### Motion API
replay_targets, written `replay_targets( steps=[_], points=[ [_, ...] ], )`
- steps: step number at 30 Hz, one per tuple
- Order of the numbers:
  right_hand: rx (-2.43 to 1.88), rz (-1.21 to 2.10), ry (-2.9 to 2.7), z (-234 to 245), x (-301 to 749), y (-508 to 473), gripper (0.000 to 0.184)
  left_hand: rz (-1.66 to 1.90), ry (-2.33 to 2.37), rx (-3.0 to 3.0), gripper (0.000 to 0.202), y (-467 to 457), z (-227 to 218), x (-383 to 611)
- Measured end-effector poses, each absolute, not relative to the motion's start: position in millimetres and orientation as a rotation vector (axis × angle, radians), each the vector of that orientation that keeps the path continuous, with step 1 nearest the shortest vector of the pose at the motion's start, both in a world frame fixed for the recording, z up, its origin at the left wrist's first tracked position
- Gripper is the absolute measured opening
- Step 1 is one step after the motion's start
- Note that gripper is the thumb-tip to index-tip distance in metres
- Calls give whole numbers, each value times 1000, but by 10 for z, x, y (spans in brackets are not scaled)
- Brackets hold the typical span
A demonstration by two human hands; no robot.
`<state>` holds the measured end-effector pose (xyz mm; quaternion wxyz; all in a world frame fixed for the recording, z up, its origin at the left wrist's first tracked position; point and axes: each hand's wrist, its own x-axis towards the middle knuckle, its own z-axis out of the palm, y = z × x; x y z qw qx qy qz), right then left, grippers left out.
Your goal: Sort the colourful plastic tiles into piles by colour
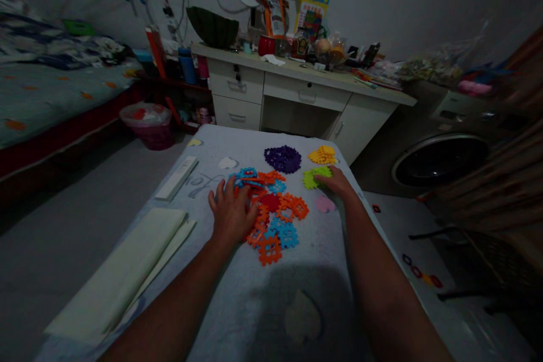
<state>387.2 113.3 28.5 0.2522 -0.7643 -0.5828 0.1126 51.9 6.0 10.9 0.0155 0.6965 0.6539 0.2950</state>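
Note:
My left hand [231, 212] rests with fingers spread at the left side of a loose heap of notched plastic building pieces. Orange pieces [270, 250], blue pieces [287, 233] and red pieces [270, 202] are mixed in that heap. Its fingertips touch the heap, and nothing shows gripped in it. Farther right, my right hand [338, 182] has its thumb and fingers closed on the edge of a small group of green building pieces [313, 177]. Just beyond lie a stack of yellow pieces [322, 154] and a round cluster of purple pieces [283, 159].
A long white box [177, 179] and a folded pale cloth [123, 266] lie along the cloth-covered table's [309, 311] left side. A cluttered white desk [237, 82] stands behind, a washing machine [441, 147] at right. Several coloured pieces [416, 271] lie on the floor.

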Motion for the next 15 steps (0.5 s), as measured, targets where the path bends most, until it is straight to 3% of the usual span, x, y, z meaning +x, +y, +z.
replay_targets(
  steps=[3, 7, 15],
  points=[
    [-2088, 412, -1707, 308, 3687, 999, 74, 938, 2059, 2024, 45, 118, 68, 482],
    [-1958, 440, -1772, 370, 3426, 838, 63, 1003, 2007, 1946, 44, 175, 34, 449],
    [-1196, 913, -2063, 739, 2777, 544, 43, 1147, 1915, 1880, 43, 207, 18, 443]
  ],
)
